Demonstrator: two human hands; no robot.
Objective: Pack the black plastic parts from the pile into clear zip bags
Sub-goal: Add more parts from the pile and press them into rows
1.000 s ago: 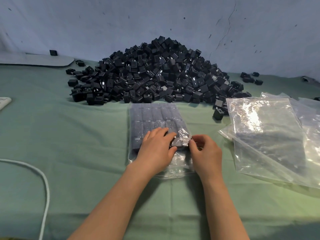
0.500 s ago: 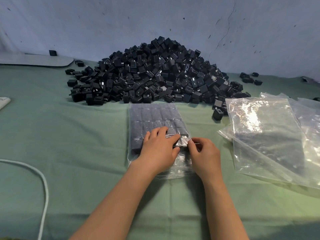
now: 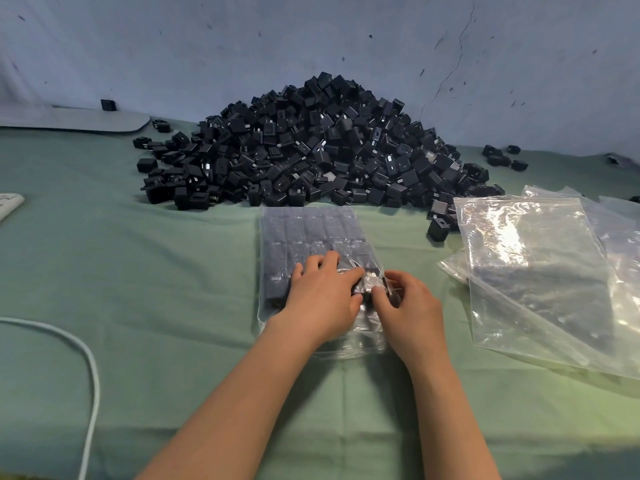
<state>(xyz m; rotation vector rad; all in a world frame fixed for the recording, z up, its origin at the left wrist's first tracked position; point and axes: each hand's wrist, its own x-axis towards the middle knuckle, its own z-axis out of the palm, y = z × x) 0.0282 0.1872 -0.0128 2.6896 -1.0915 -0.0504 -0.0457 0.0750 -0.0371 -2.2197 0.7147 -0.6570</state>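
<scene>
A big pile of black plastic parts [image 3: 311, 147] lies on the green cloth at the back. In front of it lies a clear zip bag [image 3: 311, 233] holding rows of black parts. My left hand [image 3: 322, 299] rests flat on the bag's near half, fingers pressing the parts through the film. My right hand [image 3: 408, 310] pinches the bag's right edge beside a black part [image 3: 369, 285] inside it. The bag's near end is hidden under my hands.
A stack of empty clear zip bags [image 3: 540, 271] lies at the right. Loose black parts [image 3: 438, 226] sit beside it and further back [image 3: 502, 157]. A white cable [image 3: 86, 368] curves at the left. A grey flat board [image 3: 72, 119] lies at the back left.
Both hands stay on the bag. My left fingers have slid slightly along the parts and my right hand has shifted a little closer to the left hand.
</scene>
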